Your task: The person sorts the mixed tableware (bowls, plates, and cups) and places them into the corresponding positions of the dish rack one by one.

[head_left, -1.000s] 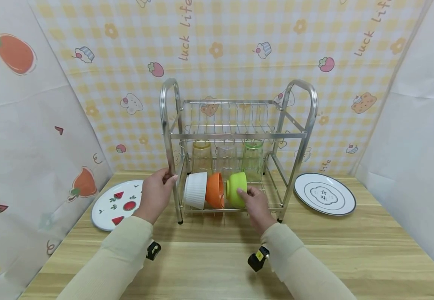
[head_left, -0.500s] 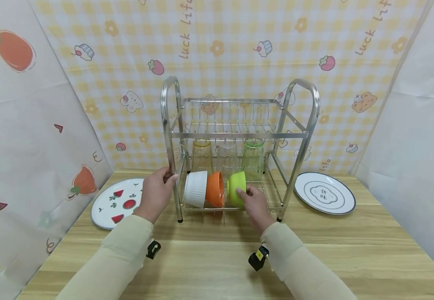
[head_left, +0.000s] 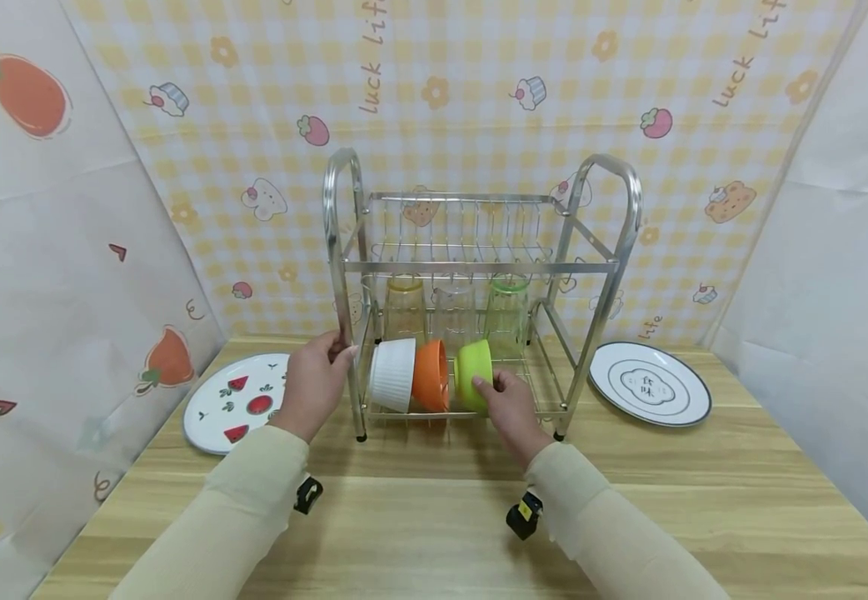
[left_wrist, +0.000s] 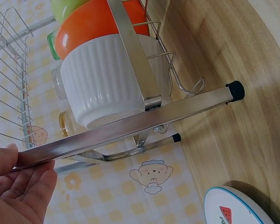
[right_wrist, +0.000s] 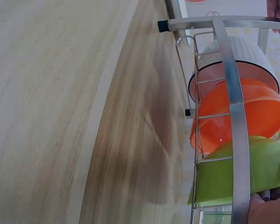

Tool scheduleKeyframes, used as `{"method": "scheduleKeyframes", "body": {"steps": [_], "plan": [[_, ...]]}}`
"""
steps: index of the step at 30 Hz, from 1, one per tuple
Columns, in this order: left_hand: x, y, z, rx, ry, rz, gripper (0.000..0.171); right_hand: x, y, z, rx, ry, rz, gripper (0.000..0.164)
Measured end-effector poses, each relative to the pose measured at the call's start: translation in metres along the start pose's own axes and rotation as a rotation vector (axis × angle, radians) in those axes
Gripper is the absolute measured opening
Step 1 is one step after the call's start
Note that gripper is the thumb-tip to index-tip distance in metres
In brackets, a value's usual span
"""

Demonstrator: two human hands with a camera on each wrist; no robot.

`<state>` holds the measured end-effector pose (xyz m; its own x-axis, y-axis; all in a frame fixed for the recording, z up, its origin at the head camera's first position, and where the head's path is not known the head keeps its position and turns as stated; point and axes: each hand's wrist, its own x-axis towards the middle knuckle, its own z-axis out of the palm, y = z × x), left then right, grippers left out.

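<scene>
In the head view, my left hand (head_left: pixel 317 379) holds the left front post of a two-tier metal dish rack (head_left: pixel 471 268). The left wrist view shows thumb and fingers on either side of that post (left_wrist: pixel 98 133). My right hand (head_left: pixel 512 412) grips a lime-green bowl (head_left: pixel 470 367), tipped on its side on the lower shelf, opening to the right. Beside it on the left, an orange bowl (head_left: pixel 429 379) and a ribbed white bowl (head_left: pixel 391 375) stand on edge, the orange partly nested in the white. The right wrist view shows the green bowl (right_wrist: pixel 266 163) close to the orange one.
Behind the bowls stand an amber glass (head_left: pixel 404 308), a clear glass (head_left: pixel 454 312) and a green glass (head_left: pixel 507 321), seemingly upside down. A watermelon-patterned plate (head_left: pixel 212 412) lies left of the rack, a dark-rimmed white plate (head_left: pixel 677 404) right. Wooden tabletop (head_left: pixel 419 533) extends in front.
The rack and plates sit slightly higher in the head view than before. Both hands keep their holds, and the bowls show no clear movement on the shelf.
</scene>
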<state>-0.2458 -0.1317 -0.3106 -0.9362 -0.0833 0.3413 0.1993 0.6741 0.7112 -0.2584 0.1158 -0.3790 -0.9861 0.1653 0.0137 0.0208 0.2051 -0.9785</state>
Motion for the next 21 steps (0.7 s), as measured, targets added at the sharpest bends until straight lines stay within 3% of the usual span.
{"method": "scheduleKeyframes", "body": {"steps": [14,21], "plan": [[0.0013,-0.0001,-0.0009,-0.009,-0.002,0.005,0.021,0.0022,-0.0006,-0.0042,-0.186,-0.017,-0.067,0.023],[0.0003,0.0011,-0.0011,-0.018,-0.008,0.005,0.021,0.0001,-0.0049,-0.0084,-0.212,-0.047,-0.027,0.026]]}}
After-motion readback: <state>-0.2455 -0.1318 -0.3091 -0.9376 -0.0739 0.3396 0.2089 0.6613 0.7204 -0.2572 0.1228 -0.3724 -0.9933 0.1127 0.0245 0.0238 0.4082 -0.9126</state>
